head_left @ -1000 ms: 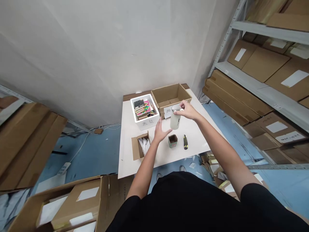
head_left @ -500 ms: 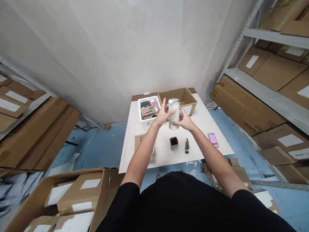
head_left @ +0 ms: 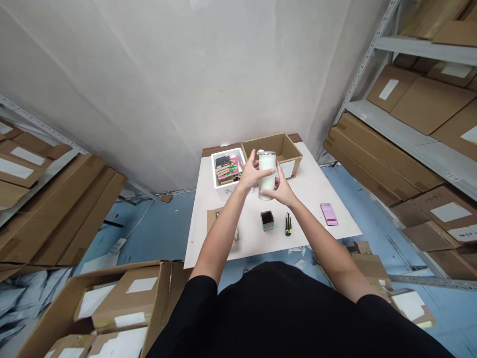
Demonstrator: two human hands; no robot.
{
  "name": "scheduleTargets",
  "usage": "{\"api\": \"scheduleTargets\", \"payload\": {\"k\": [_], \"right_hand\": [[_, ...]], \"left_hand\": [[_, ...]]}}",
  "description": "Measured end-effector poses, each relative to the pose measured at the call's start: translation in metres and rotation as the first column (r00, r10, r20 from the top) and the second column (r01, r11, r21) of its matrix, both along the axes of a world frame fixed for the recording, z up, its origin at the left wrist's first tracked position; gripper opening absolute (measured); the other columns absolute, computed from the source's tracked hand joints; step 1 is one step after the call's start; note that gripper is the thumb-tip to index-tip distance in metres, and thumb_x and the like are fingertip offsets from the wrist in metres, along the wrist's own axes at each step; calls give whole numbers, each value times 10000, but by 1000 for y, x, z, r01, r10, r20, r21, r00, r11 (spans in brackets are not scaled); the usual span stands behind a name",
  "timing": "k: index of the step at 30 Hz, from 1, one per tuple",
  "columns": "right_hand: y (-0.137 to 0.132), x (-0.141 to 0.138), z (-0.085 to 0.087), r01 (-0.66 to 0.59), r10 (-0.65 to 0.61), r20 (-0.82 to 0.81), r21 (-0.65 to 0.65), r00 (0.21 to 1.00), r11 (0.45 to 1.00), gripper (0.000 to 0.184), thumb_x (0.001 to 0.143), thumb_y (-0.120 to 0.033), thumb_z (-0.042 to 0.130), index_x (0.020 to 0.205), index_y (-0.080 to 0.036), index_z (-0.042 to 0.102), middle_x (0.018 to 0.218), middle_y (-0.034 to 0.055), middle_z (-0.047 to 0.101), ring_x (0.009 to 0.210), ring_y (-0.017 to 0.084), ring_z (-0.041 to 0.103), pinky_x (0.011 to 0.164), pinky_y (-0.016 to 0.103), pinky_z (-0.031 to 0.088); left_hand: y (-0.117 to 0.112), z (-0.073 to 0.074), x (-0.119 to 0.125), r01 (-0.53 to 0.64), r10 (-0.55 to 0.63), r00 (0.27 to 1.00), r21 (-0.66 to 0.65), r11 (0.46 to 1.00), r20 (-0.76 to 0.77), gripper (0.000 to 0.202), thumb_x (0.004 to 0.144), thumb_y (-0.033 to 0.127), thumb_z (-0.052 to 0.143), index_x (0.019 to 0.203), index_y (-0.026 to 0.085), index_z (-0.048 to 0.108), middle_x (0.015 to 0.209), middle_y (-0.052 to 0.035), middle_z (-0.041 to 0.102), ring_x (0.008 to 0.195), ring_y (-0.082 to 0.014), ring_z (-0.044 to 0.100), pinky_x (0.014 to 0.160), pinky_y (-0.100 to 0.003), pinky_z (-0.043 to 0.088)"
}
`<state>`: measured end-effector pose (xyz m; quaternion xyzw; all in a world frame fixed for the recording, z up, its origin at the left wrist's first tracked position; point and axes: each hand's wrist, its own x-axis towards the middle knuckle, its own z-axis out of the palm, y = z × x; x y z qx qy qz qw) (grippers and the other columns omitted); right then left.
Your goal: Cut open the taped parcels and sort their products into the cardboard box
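Both hands, the left [head_left: 254,176] and the right [head_left: 282,190], curl partway closed around a white tumbler [head_left: 266,183], gripping it upright from either side over the middle of the counter [head_left: 309,196]. Behind it, a white bin [head_left: 223,192] and an open cardboard box [head_left: 292,169] crowd the back edge. A small open carton [head_left: 268,227] and a utility knife [head_left: 288,225] sit near the front edge; open counter separates the knife from the phone [head_left: 329,214].

Fingers [head_left: 266,173] partly hide tumbler [head_left: 267,161]; phone screen [head_left: 329,214] unreadable.
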<state>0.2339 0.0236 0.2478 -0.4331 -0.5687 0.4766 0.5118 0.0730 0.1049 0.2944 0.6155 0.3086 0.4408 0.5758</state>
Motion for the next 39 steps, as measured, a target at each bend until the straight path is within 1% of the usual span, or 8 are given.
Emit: {"api": "scheduleTargets", "payload": {"k": [7, 11, 15, 20, 24, 29, 34, 39], "right_hand": [[2, 5, -4, 125, -126, 67, 26, 990, 992, 1477, 671, -498, 975, 1757, -352, -14, 1233, 71, 724, 1085, 303, 735, 973, 493, 622], [3, 5, -7, 44, -45, 46, 23, 998, 999, 1410, 731, -497, 932, 1754, -362, -29, 1263, 72, 715, 1094, 294, 731, 946, 478, 628], [3, 3, -10, 139, -139, 95, 11, 986, 990, 1458, 673, -453, 967, 1754, -369, -8, 1246, 53, 715, 1091, 295, 726, 955, 473, 627], [5, 1, -16, 90, -91, 56, 9, 994, 996, 1361, 742, -442, 896, 1755, -361, -9, 1258, 72, 712, 1063, 270, 737, 959, 461, 622], [7, 1, -21, 164, -166, 134, 30, 977, 986, 1386, 696, -446, 926, 1755, -375, 35, 1253, 68, 711, 1059, 280, 736, 970, 469, 618], [10, 6, -31, 52, -52, 25, -11, 998, 999, 1356, 727, -452, 895, 1755, -363, 16, 1249, 75, 714, 1022, 268, 746, 949, 469, 621], [8, 11, -49, 67, -65, 22, -88, 998, 994, 1444, 648, -421, 932, 1757, -347, 11, 1264, 79, 697, 1008, 261, 744, 949, 460, 622], [7, 20, -93, 10, -4, 44, -133, 999, 991, 1399, 664, -408, 891, 1757, -354, 19, 1387, 97, 653, 1180, 292, 710, 1038, 494, 581]], "left_hand": [[11, 1, -5, 6, -6, 1000, 24, 1000, 8, 1354, 755, 499, 958, 1756, 346, 59, 1555, -152, 602, 1354, -330, 639, 1148, -512, 522], [17, 1, -10, 59, -60, 998, 24, 998, 21, 1349, 776, 518, 937, 1756, 338, 27, 1532, -152, 619, 1337, -322, 648, 1158, -537, 509], [21, 0, -10, 57, -58, 998, 36, 998, 20, 1390, 733, 475, 974, 1757, 321, 48, 1564, -168, 590, 1355, -326, 641, 1180, -518, 491], [23, -4, -8, 97, -97, 995, -10, 995, 7, 1302, 778, 456, 935, 1757, 321, 88, 1571, -171, 586, 1344, -326, 651, 1183, -547, 487], [23, -8, -6, 41, -41, 998, 9, 999, -39, 1296, 739, 481, 959, 1750, 317, 165, 1612, -151, 542, 1426, -343, 580, 1200, -517, 470], [21, -9, -6, 39, -35, 996, 45, 998, -78, 1140, 759, 570, 930, 1699, 289, 351, 1603, -149, 557, 1441, -345, 562, 1210, -505, 453], [22, -13, -9, 67, -39, 979, 133, 989, -200, 682, 886, 618, 796, 1430, 218, 698, 1506, -139, 661, 1421, -336, 573, 1226, -494, 421], [25, -46, -10, 127, -118, 972, 35, 991, -204, 552, 871, 484, 812, 1334, 189, 752, 1375, -134, 744, 1290, -302, 661, 1155, -480, 491]]}}
